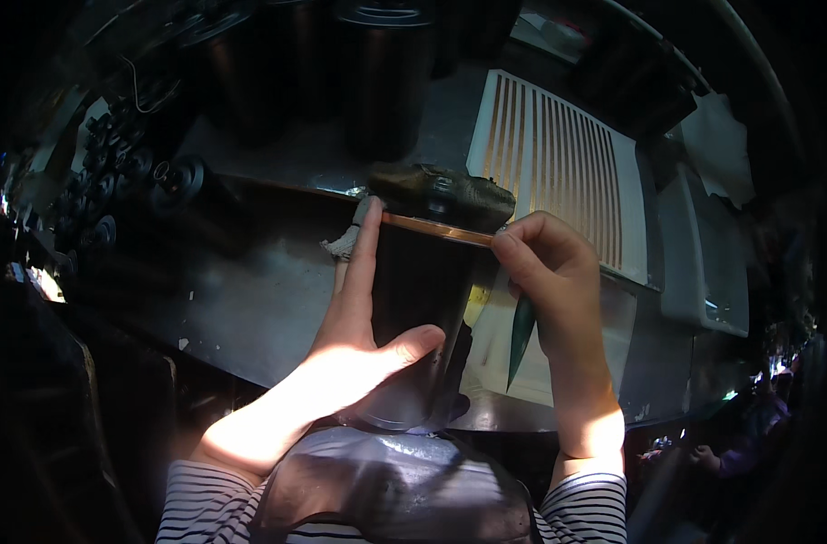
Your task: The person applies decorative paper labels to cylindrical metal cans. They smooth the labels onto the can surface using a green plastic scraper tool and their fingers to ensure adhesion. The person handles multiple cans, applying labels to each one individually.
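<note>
A black cylinder (413, 299) lies lengthwise in front of me, its near end by my apron. Across its far end runs a thin copper-coloured strip (439, 228). My left hand (352, 331) holds the cylinder's left side, thumb over its top and index finger straight, the fingertip by the strip's left end. Something whitish wraps another fingertip. Thumb and index finger of my right hand (559, 276) pinch the strip's right end. A dark green pointed piece (520, 340) hangs below that palm; its upper part is hidden. Just beyond the strip sits a worn, dark brownish padded block (442, 192).
A white sheet with rows of copper strips (559, 172) lies at the back right, beside a pale tray (704, 263). Tall black cylinders (386, 82) stand at the back. Several dark round parts (187, 177) are at the left. Another person's hand (706, 458) shows at lower right.
</note>
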Demonstrator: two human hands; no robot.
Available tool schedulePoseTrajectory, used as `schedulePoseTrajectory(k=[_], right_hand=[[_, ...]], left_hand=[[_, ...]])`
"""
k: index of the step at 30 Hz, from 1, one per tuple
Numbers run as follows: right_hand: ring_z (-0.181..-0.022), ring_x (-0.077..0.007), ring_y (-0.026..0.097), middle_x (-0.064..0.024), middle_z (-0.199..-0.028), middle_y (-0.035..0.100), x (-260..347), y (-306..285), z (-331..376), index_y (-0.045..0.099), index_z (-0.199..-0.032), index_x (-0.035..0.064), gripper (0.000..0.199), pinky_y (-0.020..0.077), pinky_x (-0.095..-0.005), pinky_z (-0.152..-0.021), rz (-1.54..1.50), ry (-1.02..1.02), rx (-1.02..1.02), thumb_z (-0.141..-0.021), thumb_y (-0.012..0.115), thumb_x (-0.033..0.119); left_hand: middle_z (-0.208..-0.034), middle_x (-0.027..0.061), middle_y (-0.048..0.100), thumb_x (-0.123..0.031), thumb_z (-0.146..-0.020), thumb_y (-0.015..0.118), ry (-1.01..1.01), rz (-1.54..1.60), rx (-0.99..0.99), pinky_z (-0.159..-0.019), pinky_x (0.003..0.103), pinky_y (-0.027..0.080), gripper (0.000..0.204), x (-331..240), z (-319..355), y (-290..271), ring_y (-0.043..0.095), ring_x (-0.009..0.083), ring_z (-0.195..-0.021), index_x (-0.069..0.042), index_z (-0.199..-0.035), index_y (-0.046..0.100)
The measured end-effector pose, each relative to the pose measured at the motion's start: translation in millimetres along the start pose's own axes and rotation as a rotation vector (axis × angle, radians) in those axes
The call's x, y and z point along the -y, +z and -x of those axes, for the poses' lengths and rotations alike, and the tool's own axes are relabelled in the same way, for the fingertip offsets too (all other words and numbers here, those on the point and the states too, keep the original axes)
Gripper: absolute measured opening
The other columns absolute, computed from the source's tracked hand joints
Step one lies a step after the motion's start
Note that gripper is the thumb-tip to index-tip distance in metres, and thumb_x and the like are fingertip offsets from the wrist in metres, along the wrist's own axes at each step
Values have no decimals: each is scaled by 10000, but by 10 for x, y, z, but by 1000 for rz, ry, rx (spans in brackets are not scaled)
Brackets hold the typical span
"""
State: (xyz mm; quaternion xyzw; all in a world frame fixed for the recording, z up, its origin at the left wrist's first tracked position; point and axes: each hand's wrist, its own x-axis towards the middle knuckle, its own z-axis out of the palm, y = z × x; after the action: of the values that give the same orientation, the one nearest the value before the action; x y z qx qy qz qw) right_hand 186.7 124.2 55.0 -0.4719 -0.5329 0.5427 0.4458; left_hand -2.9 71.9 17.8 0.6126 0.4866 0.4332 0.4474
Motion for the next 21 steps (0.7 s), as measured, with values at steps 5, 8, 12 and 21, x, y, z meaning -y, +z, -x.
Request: schedulePoseTrajectory(k=[5, 8, 12, 21], right_hand=[[-615, -18, 484, 33, -684, 573, -72, -67, 20, 627, -817, 22, 148, 360, -154, -558, 32, 23, 12, -810, 685, 158], [-635, -18, 490, 28, -706, 581, -67, -96, 16, 630, -842, 13, 153, 359, -153, -568, 11, 44, 30, -826, 667, 161], [-644, -23, 478, 17, -729, 580, -79, -120, 13, 630, -880, -7, 173, 368, -162, -574, -7, 28, 72, -876, 597, 163], [-595, -2, 464, 51, -659, 553, -36, 8, 2, 620, -810, 25, 129, 341, -146, -538, -3, 46, 22, -815, 675, 141]], left_hand=[[-1363, 190, 389, -178, -776, 650, 172, -283, -91, -1068, 520, 188, 701, -106, 70, -24, 213, 360, -1340, -188, -1397, 327], [-1196, 157, 556, -137, -784, 618, 253, -664, 1, -1012, 656, 142, 657, -292, 12, -2, 223, 343, -1341, -235, -1380, 361], [-1057, 119, 616, -73, -742, 611, 330, -1052, 29, -960, 734, 68, 588, -410, -70, 138, 259, 351, -1325, -255, -1289, 497], [-1399, 316, 169, -309, -741, 716, -48, -297, -74, -1050, 475, 263, 941, -288, 135, 163, 160, 471, -1315, -81, -1435, 124]])
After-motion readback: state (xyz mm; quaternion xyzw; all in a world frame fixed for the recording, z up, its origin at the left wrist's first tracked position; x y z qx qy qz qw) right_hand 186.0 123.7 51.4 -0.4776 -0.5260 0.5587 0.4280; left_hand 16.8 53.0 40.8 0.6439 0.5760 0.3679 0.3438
